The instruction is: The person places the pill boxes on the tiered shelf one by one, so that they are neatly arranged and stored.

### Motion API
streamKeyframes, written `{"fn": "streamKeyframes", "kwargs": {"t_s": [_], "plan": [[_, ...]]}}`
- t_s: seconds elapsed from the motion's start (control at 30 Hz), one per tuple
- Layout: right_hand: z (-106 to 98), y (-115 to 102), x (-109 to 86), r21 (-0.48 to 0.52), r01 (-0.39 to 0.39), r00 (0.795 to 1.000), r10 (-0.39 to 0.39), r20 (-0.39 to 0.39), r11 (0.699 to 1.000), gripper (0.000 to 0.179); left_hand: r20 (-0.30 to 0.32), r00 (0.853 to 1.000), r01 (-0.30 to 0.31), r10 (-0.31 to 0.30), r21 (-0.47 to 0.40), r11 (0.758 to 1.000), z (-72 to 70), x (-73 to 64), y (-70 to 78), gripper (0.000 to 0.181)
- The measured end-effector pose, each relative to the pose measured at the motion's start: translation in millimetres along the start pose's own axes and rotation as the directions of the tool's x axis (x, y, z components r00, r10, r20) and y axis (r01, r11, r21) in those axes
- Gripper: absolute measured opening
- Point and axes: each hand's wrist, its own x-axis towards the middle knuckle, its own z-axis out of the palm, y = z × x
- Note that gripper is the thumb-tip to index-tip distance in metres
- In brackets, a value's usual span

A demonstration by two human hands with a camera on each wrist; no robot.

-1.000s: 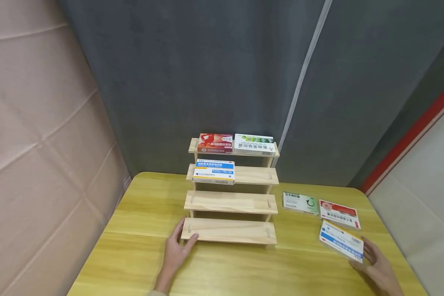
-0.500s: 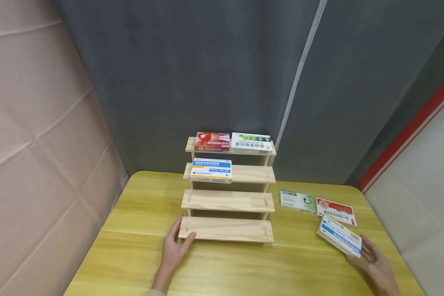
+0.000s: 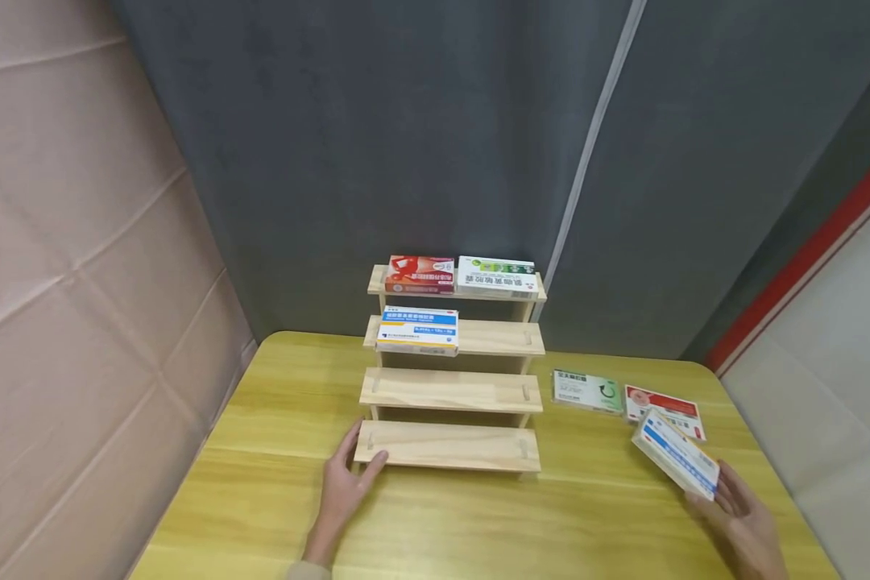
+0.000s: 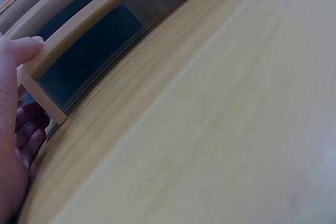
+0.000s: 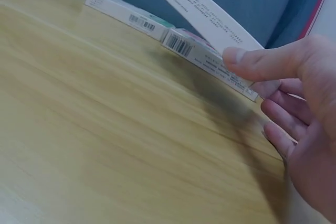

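Note:
My right hand [image 3: 743, 515] pinches one end of a white medicine box [image 3: 677, 455] with a blue stripe and a yellow edge. In the right wrist view the box [image 5: 207, 14] is raised above the table and tilted, the thumb along its near side. My left hand [image 3: 344, 483] grips the left end of the lowest step of a four-tier wooden display stand [image 3: 449, 447]. In the left wrist view its thumb lies on the board's edge, while the other fingers reach beside the stand's leg [image 4: 46, 100].
A red box [image 3: 420, 275] and a green-white box [image 3: 496, 278] lie on the top tier, a blue-white box [image 3: 418, 330] on the tier below. On the table [image 3: 275, 403], right of the stand, lie a green-white box [image 3: 587, 391] and a red-white box [image 3: 670, 407]. A dark curtain [image 3: 406, 121] hangs behind.
The box in my right hand has tilted further, its far end rising and overlapping more of the red-white box. My left hand keeps its place on the stand.

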Motion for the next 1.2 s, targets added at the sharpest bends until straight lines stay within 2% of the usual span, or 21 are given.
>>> {"fn": "streamKeyframes", "kwargs": {"t_s": [0.2, 0.3, 0.43, 0.5, 0.57, 0.67, 0.77, 0.93, 1.07, 1.2], "plan": [[5, -6, -4.7, 0.0, 0.045, 0.996, -0.045, -0.078, 0.999, 0.094, 0.016, 1.0, -0.011, 0.011, 0.01, 1.0, -1.8, -0.7, -1.2, 0.076], [9, -14, -7.9, -0.032, 0.11, 0.985, -0.114, -0.13, 0.993, 0.09, 0.025, 0.999, -0.025, 0.025, 0.006, 1.0, -2.7, -1.1, -2.1, 0.077], [19, -29, -10.8, 0.023, 0.217, 0.964, -0.211, -0.162, 0.976, 0.086, 0.018, 0.999, -0.035, 0.034, 0.019, 0.999, -4.2, -1.8, -3.2, 0.077], [25, -37, -11.8, 0.076, 0.244, 0.959, -0.229, -0.165, 0.967, 0.085, 0.015, 0.999, -0.031, 0.031, 0.023, 0.999, -4.6, -2.0, -3.1, 0.077], [31, -46, -12.5, 0.064, 0.257, 0.954, -0.243, -0.174, 0.964, 0.084, 0.018, 0.999, -0.029, 0.028, 0.023, 0.999, -4.6, -2.0, -2.4, 0.077], [38, -60, -14.3, -0.005, 0.273, 0.949, -0.27, -0.164, 0.962, 0.082, 0.022, 0.999, -0.029, 0.028, 0.026, 0.999, -4.1, -1.7, -1.2, 0.078], [47, -74, -15.1, -0.01, 0.334, 0.935, -0.332, -0.127, 0.943, 0.081, 0.018, 0.999, -0.029, 0.028, 0.032, 0.999, -4.0, -1.6, -0.2, 0.077], [63, -93, -13.7, -0.012, 0.465, 0.883, -0.465, -0.059, 0.885, 0.082, 0.018, 1.0, -0.018, 0.017, 0.029, 0.999, -4.2, -2.1, -0.6, 0.077], [76, -104, -11.1, -0.042, 0.533, 0.845, -0.534, -0.032, 0.845, 0.082, 0.02, 1.0, -0.018, 0.017, 0.028, 0.999, -4.3, -2.3, -1.2, 0.077], [89, -114, -9.5, -0.042, 0.555, 0.831, -0.556, 0.0, 0.831, 0.081, 0.019, 1.0, -0.025, 0.024, 0.015, 1.0, -4.3, -1.4, -1.4, 0.078]]}}
